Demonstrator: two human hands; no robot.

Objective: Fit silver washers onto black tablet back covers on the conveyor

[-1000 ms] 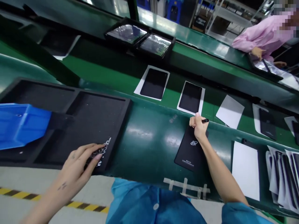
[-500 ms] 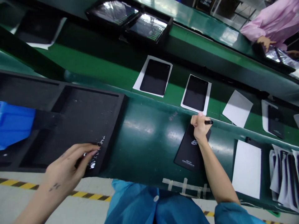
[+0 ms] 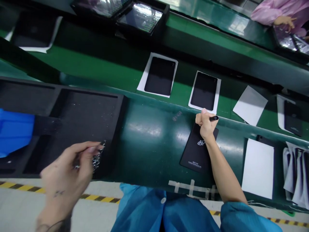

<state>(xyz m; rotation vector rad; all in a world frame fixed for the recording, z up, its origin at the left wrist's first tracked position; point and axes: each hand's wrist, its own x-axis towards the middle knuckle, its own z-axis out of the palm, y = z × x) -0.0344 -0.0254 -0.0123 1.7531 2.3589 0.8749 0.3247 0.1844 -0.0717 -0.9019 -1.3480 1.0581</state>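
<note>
a glossy dark green table (image 3: 149, 148) runs right across the view, and beyond it lies a brighter green belt (image 3: 182, 93), smooth and flat. over on the left, the big matte black tray (image 3: 84, 119), split by raised ridges; in it sit an angular blue plastic bin (image 3: 15, 130) and, at the near right corner, a loose heap of bits. up top, another container: a black two-bay tray (image 3: 164, 19), cut off by the edge, two shiny panels in it, one per bay. far right, a co-worker's pink sleeve (image 3: 267, 13).

down to the hands! left hand (image 3: 70, 164) over the black tray, thumb and fingertips drawn together right at the heap; whether a bit is caught between them, can't tell. right hand (image 3: 206, 125) clamped round a tool, knuckles over the top end of a thin black slab with a white logo (image 3: 195, 151), which lies flat on the table, tilted.

count the belt: four black slabs (image 3: 160, 76) paired with white sheets, plus one bare white sheet (image 3: 251, 104). another white sheet (image 3: 258, 167) partly covers a slab on the table.

smallest now: the slim black pen-shaped tool (image 3: 214, 118), and those tiny, glinting, metallic-looking bits (image 3: 96, 161), too many and too blurred to count.
</note>
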